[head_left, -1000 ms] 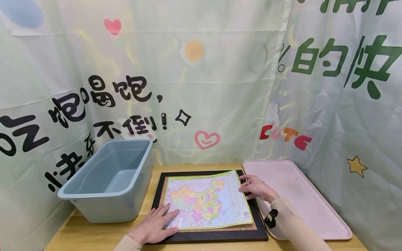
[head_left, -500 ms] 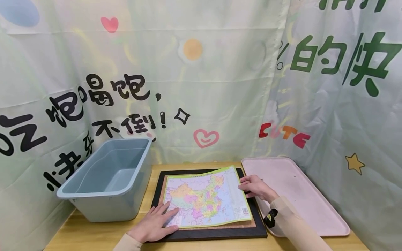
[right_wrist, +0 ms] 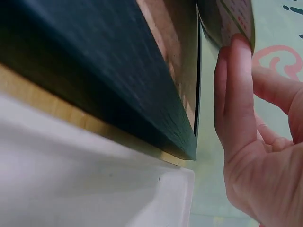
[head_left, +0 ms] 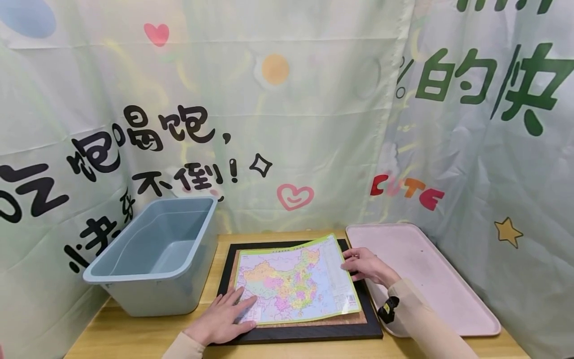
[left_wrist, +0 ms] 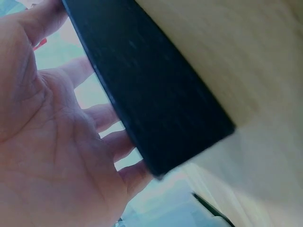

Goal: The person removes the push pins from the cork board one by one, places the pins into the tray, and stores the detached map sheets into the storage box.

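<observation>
I'd take the seemingly light, bendy map on the black frame by its edges, left hand spread near the frame's near-left corner, right hand along its right side, grip unclear.

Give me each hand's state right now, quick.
Left hand: open, fingers on the map.
Right hand: touching the map's right edge; whether it pinches cannot be told.

The yellow-green-edged rectangular map sheet looks glossy (glinting at lower right), the black rectangular frame matt and grained, the blue-grey rectangular tub smooth plastic, the pale printed backdrop creased cloth
</observation>
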{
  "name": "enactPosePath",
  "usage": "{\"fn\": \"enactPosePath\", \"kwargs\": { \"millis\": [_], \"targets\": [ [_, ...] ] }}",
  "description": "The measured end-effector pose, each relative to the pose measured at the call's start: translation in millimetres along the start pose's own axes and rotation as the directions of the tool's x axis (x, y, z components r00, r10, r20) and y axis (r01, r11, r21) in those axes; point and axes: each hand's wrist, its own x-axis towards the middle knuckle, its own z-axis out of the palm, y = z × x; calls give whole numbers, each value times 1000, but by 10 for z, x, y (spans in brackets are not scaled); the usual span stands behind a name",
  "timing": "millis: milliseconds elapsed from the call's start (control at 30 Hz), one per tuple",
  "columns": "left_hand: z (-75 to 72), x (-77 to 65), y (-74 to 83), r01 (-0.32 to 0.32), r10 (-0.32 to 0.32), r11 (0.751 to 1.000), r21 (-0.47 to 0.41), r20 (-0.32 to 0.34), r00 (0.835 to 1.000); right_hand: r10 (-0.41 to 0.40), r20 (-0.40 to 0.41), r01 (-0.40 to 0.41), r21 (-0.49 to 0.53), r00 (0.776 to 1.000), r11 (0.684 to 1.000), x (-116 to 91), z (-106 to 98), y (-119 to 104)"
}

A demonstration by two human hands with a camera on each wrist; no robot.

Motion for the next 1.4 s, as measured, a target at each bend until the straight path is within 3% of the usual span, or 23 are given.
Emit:
{"fn": "enactPosePath", "kwargs": {
  "millis": [200, 467, 633, 800, 1067, 1267, 1400],
  "targets": [
    [1, 7, 2, -12, 12, 1000, 7, -17, 1000, -11, 3, 10, 39, 1000, 999, 2, -24, 0],
    [-10, 15, -34, -59, 61, 998, 24, -67, 996, -33, -53, 39, 109, 998, 993, 32, -35, -6],
    [-12, 28, -50, -126, 143, 987, 102, -186, 972, -39, -106, 51, 119, 994, 992, 50, -32, -26],
    [-19, 23, -57, -128, 174, 977, 172, -287, 942, -44, -123, 61, 133, 991, 989, 52, -25, -52],
    [-48, -16, -49, -109, 211, 964, 241, -454, 866, -93, -101, 112, 206, 991, 972, 63, -24, -61],
    [-80, -18, -88, -124, 273, 952, 281, -589, 761, -90, -102, 111, 222, 991, 969, 85, -24, -92],
    [-113, -45, -100, -93, 274, 949, 300, -646, 713, -100, -99, 122, 250, 990, 961, 101, -38, -131]
  ]
}}
